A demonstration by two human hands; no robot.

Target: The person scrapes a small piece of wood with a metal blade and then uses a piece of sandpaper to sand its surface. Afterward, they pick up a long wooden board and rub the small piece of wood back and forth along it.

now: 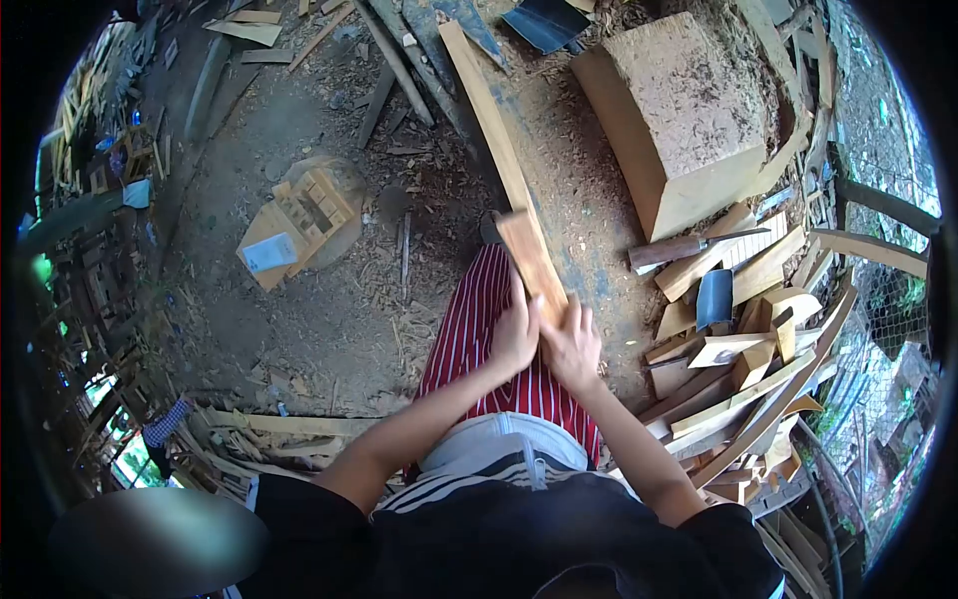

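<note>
A short flat wooden board (531,254) points away from me above my lap, with its near end between my two hands. My left hand (517,334) grips its left side, the index finger stretched along the edge. My right hand (572,342) closes on the near end from the right, thumb on the upper face. Beyond and partly beneath the board runs a long narrow wooden strip (489,120), its near part hidden. My legs in red striped trousers (469,319) are under the hands.
A large wooden block (689,115) stands at the upper right. Near it lies a bladed tool with a wooden handle (671,250). Offcuts (743,364) and a dark blue piece (715,298) are heaped right. Slotted wood (309,215) lies on the left ground. A person (165,429) is far left.
</note>
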